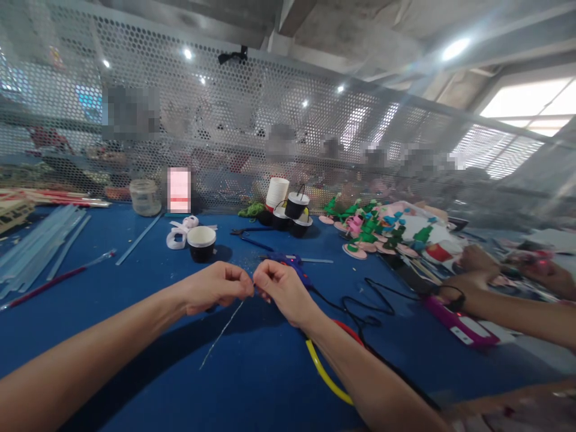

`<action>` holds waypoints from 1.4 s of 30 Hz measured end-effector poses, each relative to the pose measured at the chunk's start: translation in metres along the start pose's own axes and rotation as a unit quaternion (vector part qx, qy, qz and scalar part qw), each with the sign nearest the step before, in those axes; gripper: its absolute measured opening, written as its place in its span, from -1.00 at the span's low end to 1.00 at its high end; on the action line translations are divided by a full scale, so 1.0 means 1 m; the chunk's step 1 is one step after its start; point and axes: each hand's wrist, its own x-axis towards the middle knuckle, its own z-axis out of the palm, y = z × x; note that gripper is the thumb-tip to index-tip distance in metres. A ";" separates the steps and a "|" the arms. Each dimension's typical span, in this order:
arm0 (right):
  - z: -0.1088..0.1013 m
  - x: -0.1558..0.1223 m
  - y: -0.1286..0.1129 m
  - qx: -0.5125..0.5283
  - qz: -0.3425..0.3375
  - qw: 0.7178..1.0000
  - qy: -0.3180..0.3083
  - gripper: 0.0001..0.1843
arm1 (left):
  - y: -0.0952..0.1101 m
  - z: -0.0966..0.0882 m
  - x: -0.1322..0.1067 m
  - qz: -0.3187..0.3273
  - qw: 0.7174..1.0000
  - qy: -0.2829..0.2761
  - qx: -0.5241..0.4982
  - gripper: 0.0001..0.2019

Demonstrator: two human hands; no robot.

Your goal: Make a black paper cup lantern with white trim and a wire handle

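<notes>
My left hand [220, 287] and my right hand [285, 292] meet above the middle of the blue table, fingertips pinched close together. A thin, pale, glittery strand [222, 333] hangs down to the left from between them. The left fingers close on this strand. What the right fingertips pinch is too small to make out. Just behind my right hand lies a blue glue gun [292, 262], partly covered by it. A black cup with a white rim [202, 245] stands beyond my left hand. Pliers with dark blue handles [254, 235] lie farther back.
Clear glue sticks [42, 246] and a glass jar [145, 198] are at the left. Small black buckets [297, 206] and green tree figures [366, 231] stand behind. A black cable [346, 303] runs to a purple power strip [461, 321], near a co-worker's arm [508, 312].
</notes>
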 end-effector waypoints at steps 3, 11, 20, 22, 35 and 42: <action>0.001 0.003 0.000 0.103 0.043 0.994 0.008 -0.52 | 0.001 -0.001 0.001 0.010 1.000 0.008 -0.019 -0.84; 0.001 0.001 0.002 0.086 0.034 0.996 0.005 -0.62 | 0.003 0.002 -0.001 0.002 1.000 0.031 -0.003 -0.83; 0.002 0.004 -0.001 0.162 0.060 0.985 0.022 -0.59 | 0.004 -0.001 -0.001 0.034 0.997 0.053 0.042 -0.84; 0.001 0.005 -0.002 0.210 0.073 0.974 0.037 -0.65 | 0.005 -0.004 -0.001 0.043 0.994 0.068 0.075 -0.85; 0.002 0.002 -0.007 0.282 0.052 0.958 0.026 -0.81 | 0.003 -0.004 0.002 0.101 0.954 0.134 0.247 -0.89; 0.003 0.000 -0.005 0.283 0.058 0.957 -0.010 -0.87 | 0.006 -0.003 -0.001 0.110 0.950 0.139 0.256 -0.89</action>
